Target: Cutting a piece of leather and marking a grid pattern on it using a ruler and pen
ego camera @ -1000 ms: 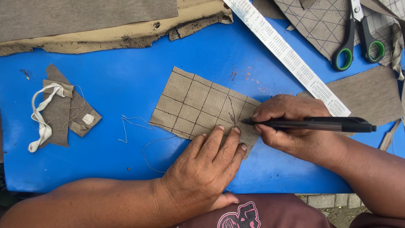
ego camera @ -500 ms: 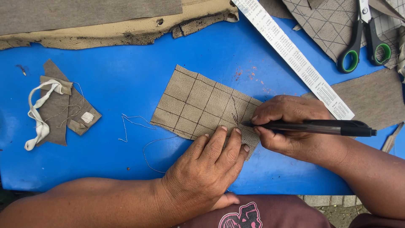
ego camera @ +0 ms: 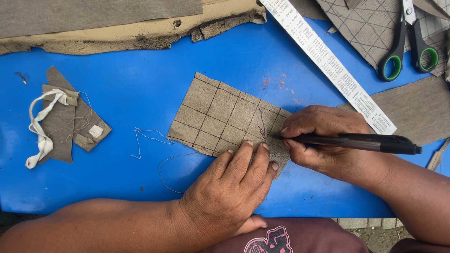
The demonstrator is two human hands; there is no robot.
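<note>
Blue tabletop (ego camera: 117, 70) fills the view. Nearest, the left hand (ego camera: 229, 187) lies flat, fingers pressing the lower edge of a tan fabric patch (ego camera: 220, 117) ruled with a dark grid. Just right, the right hand (ego camera: 323, 140) grips a black pen (ego camera: 356, 142), tip on the patch's right end (beside the pinning fingertips). If that pressure eases, the patch could skid and the line wander. Farther back lie a white ruler (ego camera: 328, 63) and green-handled scissors (ego camera: 412, 42).
</note>
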